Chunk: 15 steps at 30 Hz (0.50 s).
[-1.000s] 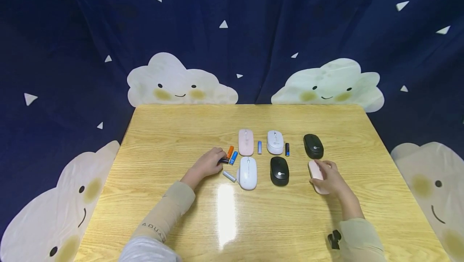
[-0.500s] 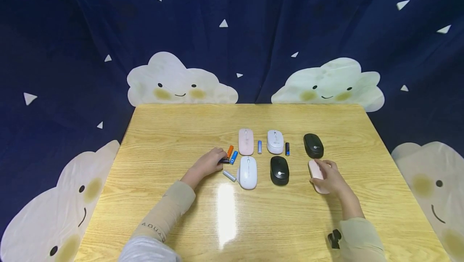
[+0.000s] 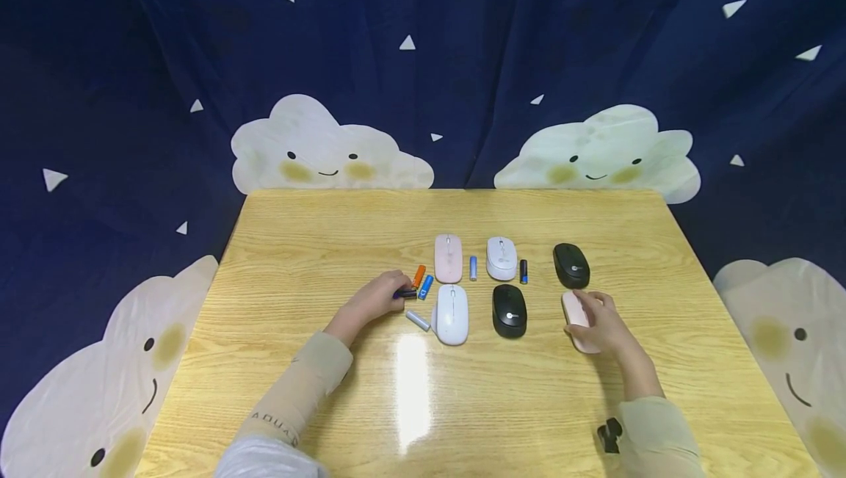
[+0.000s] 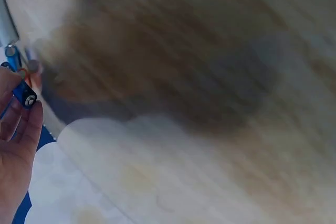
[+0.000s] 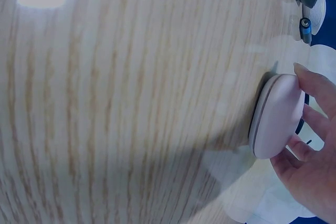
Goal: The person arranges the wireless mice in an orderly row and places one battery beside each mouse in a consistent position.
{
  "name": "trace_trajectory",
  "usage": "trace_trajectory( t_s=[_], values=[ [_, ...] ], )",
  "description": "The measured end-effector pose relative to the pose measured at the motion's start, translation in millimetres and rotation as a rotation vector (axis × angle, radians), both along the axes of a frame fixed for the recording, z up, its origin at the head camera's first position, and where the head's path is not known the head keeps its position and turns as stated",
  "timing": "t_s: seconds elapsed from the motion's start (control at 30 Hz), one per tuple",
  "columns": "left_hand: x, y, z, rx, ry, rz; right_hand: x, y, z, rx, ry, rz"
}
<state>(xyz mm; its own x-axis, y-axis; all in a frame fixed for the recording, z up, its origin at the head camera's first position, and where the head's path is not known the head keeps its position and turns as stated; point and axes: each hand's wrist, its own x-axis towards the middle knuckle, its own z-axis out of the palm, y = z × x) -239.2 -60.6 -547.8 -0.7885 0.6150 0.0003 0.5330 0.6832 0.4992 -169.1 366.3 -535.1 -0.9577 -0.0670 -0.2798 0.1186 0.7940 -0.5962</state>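
Note:
My left hand pinches a dark blue-and-black battery between thumb and fingers; in the left wrist view its end faces the camera. Just right of those fingers lie an orange battery and a blue battery, with a silver-grey battery nearer the front. At the right, my right hand grips a pink computer mouse by its sides. The right wrist view has this mouse low at the tabletop, thumb and fingers spread round its edge.
A white mouse and a black mouse stand between the hands. Behind them are a pink mouse, a white mouse and a black mouse. A light blue battery and a black-and-blue battery lie among these.
My left hand has drawn back slightly to the left with the dark battery, more of which now shows. The right hand and pink mouse have stayed in place.

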Motion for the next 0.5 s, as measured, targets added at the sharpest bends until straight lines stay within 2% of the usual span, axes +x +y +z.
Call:
trace_trajectory(
  t_s=[0.3,0.5],
  values=[
    [0.8,18.6,14.3,0.151,-0.062,0.159,0.5,-1,1.4,-0.005,0.005,0.001],
    [6.3,37.3,24.2,0.213,-0.043,0.257,0.7,-1,1.5,-0.001,0.007,0.003]
  ],
)
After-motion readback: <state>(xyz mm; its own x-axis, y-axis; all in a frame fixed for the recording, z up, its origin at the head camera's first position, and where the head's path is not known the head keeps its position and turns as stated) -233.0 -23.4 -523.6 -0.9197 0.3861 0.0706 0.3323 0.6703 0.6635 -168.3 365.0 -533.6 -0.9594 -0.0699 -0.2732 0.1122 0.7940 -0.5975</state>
